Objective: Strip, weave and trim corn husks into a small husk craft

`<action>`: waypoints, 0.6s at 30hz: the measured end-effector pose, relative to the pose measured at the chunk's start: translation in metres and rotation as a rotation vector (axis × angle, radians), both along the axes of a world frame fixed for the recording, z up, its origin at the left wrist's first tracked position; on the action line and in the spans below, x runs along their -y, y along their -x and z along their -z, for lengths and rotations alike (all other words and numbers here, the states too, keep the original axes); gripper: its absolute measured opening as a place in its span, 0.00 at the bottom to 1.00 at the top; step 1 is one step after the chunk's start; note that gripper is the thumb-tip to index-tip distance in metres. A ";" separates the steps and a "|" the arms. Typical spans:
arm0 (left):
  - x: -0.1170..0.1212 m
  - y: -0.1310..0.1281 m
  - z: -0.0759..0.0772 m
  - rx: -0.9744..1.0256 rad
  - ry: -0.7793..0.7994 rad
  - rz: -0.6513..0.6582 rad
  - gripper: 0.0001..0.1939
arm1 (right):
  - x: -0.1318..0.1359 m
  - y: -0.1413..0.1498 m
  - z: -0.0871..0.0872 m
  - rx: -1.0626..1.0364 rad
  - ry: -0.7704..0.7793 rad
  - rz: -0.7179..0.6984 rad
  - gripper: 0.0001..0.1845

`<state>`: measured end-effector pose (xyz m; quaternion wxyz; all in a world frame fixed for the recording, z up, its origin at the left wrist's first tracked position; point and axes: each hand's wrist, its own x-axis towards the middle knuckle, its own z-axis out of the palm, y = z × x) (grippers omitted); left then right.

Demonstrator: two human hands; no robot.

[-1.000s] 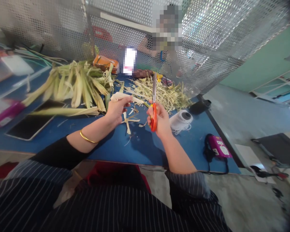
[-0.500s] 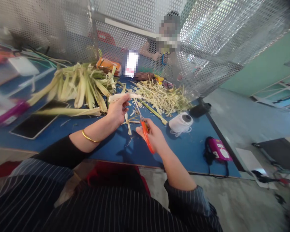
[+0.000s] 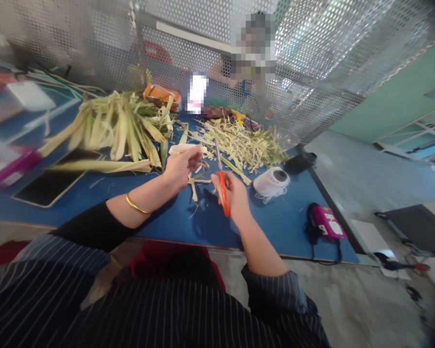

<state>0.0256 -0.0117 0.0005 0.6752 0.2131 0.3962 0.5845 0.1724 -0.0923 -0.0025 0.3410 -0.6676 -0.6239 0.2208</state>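
Observation:
My left hand pinches a pale strip of corn husk between thumb and fingers, above the blue table. In my right hand are scissors with orange handles, their blades pointing away from me and looking closed. The blades stand just right of the husk strip, apart from it. Below and between my hands lies a small cross-shaped piece of husk. Beyond the scissors spreads a heap of cut husk shreds, with a longer green husk piece at its near edge.
Whole corn husks are piled at the left, one lying across a dark tablet-like slab. A spool of white string sits right of my right hand. A purple box with a black cord lies at the right. Behind perforated metal mesh is a person.
The scissors have moved up and right, away from the husk strip, and their blades stand more upright. My left hand has shifted slightly right, and less strip sticks out past its fingertips.

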 end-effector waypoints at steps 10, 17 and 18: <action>0.002 0.011 -0.018 -0.345 -0.168 0.130 0.14 | 0.002 -0.018 -0.029 0.927 0.232 -0.028 0.15; 0.007 0.004 -0.012 -0.398 -0.272 0.181 0.11 | -0.040 -0.008 -0.036 -0.076 -0.147 -0.173 0.14; 0.007 0.004 -0.011 -0.403 -0.270 0.181 0.11 | -0.047 -0.005 -0.030 -0.215 -0.142 -0.198 0.12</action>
